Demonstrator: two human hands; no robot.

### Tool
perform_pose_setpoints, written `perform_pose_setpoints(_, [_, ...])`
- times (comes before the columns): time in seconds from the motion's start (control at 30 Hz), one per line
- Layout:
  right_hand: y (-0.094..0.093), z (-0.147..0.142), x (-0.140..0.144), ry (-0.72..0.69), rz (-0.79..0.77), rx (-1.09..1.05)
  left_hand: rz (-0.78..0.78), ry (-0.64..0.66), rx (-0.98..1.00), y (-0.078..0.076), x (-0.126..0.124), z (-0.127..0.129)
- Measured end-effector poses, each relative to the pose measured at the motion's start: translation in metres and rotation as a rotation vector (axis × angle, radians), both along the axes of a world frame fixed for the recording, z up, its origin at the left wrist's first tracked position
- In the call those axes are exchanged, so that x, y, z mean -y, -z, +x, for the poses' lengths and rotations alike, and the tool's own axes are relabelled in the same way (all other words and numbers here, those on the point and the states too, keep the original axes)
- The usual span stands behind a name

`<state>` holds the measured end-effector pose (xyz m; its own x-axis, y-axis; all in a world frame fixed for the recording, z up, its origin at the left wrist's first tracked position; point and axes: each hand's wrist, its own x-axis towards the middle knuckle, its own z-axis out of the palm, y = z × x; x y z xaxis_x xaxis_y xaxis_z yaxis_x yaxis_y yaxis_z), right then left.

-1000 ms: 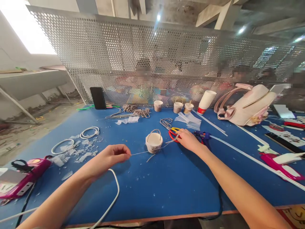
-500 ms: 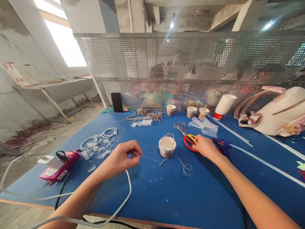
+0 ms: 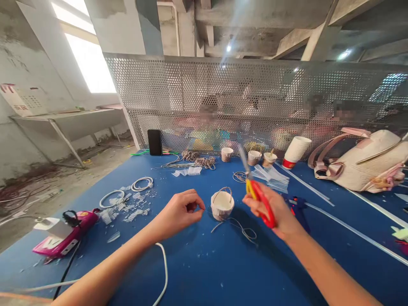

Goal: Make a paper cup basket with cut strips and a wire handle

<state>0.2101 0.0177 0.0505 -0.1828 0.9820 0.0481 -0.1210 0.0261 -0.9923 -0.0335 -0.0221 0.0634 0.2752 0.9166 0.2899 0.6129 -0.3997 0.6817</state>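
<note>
My right hand (image 3: 270,208) grips a pair of scissors (image 3: 262,199) with red and yellow handles, lifted off the table, blades pointing up and away. My left hand (image 3: 181,212) is closed in a pinch just left of a small white cup (image 3: 222,205) with a twine handle arched over its top. What the pinch holds, if anything, is too fine to make out. A loose length of grey-brown cord (image 3: 245,231) lies curled in front of the cup. Right of my right hand rests a blue glue gun (image 3: 298,208) with a long clear glue stick in its back.
Bundled cord (image 3: 199,160), a black phone (image 3: 154,142), wrapped cups (image 3: 227,154) and a paper-cup stack (image 3: 296,152) stand along the perforated screen (image 3: 191,85). Clear plastic strips (image 3: 272,178) lie before them. A pink power strip (image 3: 68,238) is left, a pale backpack (image 3: 366,161) right.
My right hand has picked the scissors up off the table and brought them nearer. My left hand has moved right towards the cup; the thin clear thread seen trailing from it no longer shows.
</note>
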Motion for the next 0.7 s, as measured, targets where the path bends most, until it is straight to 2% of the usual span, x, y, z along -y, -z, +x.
perform_pose_setpoints(0.13, [0.015, -0.028, 0.02, -0.155, -0.019, 0.021, -0.04, 0.057, 0.008, -0.003, -0.005, 0.013])
perform_pose_setpoints(0.2, [0.024, -0.036, 0.025, -0.151, -0.009, 0.053, -0.102, 0.084, 0.052, -0.005, -0.007, 0.015])
perform_pose_setpoints(0.27, [0.03, -0.041, 0.028, -0.142, -0.02, 0.061, -0.229, 0.103, 0.14, -0.006, -0.008, 0.014])
perform_pose_setpoints(0.4, [0.035, -0.042, 0.026, -0.161, -0.026, 0.023, -0.534, 0.082, 0.554, -0.001, -0.012, 0.009])
perform_pose_setpoints(0.47, [0.033, -0.044, 0.023, -0.165, -0.024, 0.0, -0.634, 0.038, 0.794, 0.004, -0.013, 0.008])
perform_pose_setpoints(0.53, [0.03, -0.048, 0.02, -0.17, -0.027, -0.017, -0.719, -0.013, 0.941, 0.011, -0.011, 0.009])
perform_pose_setpoints(0.6, [0.025, -0.055, 0.017, -0.174, -0.036, -0.029, -0.771, -0.054, 1.022, 0.017, -0.008, 0.011])
perform_pose_setpoints(0.7, [0.018, -0.069, 0.016, -0.183, -0.067, -0.038, -0.74, -0.071, 1.131, 0.023, -0.003, 0.014])
